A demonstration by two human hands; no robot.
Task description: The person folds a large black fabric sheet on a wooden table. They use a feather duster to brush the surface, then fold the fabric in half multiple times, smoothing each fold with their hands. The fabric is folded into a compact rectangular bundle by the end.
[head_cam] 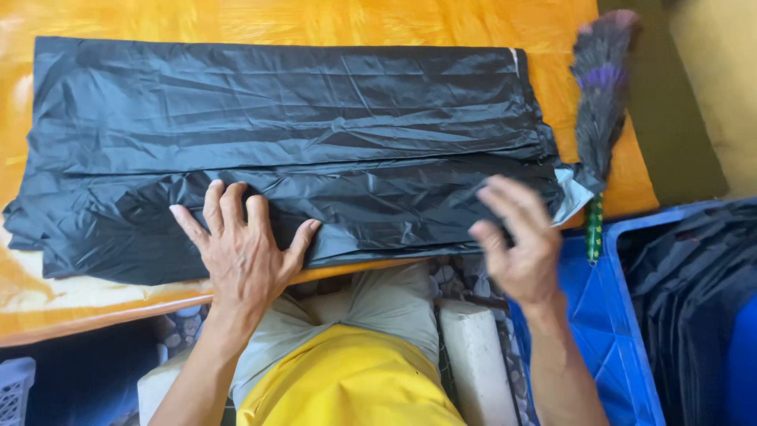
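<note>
Hands, two: left hand point(244, 252) pressing one black bag point(292, 142).

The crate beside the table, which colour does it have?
Blue; the crate shows best in the head view, at the lower right.

A black plastic sheet point(292, 150) lies spread across the orange table point(315, 20). The left hand point(240, 248) presses flat on its near edge, lower centre. The right hand point(516, 237), blurred, hovers open at the sheet's right end, near a feather duster point(601, 102) and a blue crate point(607, 315).

Single head view, looking steeply down, close over table point(315, 20) edge
</note>
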